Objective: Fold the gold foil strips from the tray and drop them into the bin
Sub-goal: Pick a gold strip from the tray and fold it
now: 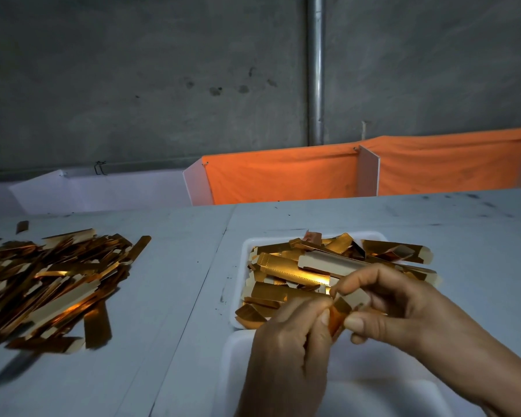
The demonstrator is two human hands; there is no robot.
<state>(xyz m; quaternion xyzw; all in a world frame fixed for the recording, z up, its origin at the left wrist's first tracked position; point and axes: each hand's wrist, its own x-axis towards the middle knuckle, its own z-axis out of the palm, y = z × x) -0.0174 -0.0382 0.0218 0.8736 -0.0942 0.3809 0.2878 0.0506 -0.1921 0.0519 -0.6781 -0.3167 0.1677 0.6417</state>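
Observation:
Both hands hold one gold foil strip (pixel 339 316) between them, just above the near edge of a white tray (pixel 247 245). My left hand (pixel 289 347) pinches its lower end with thumb and fingers curled. My right hand (pixel 391 308) pinches the upper, pale end, where the strip is bent. The tray is heaped with folded gold pieces (pixel 298 272). A second white container (pixel 235 356) lies nearer, beneath my hands, and its inside is mostly hidden by them.
A large loose pile of flat gold strips (pixel 51 281) covers the grey table at the left. Orange cloth (pixel 283 176) and white panels (pixel 109 188) line the table's far edge, with a concrete wall and metal pipe (pixel 315 70) behind.

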